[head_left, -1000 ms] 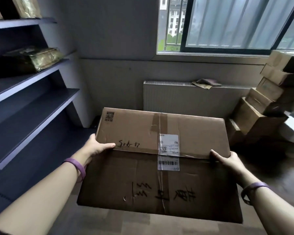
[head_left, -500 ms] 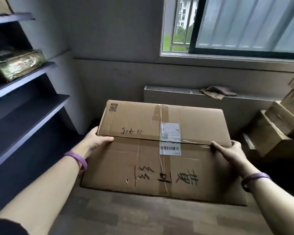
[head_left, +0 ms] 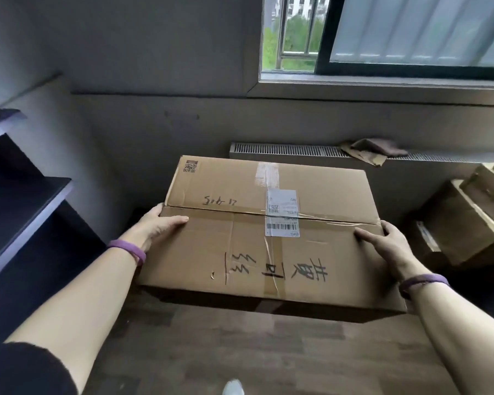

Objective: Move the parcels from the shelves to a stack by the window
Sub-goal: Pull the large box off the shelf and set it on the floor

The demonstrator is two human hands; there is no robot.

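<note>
While both hands grip it from opposite ends, a large flat cardboard box (head_left: pixel 268 232) fills the middle of the frame, held off the wooden floor (head_left: pixel 240 352) with a dark shadow beneath its near edge. At the box's left end the left hand (head_left: pixel 157 226) has its thumb lying flat on the top face, the other fingers wrapped out of sight around the side. At the right end the right hand (head_left: pixel 388 243) does the same, thumb stretched along the top and fingers curled over the edge. Both wrists wear purple bands. A white shipping label (head_left: pixel 282 212) with a barcode sits over the taped centre seam, with handwriting nearer the viewer. Dark shelves (head_left: pixel 20 201) run down the left edge. A window (head_left: pixel 382 38) occupies the upper right, a radiator (head_left: pixel 311 151) below it. Stacked boxes (head_left: pixel 474 212) lean at the right edge.
</note>
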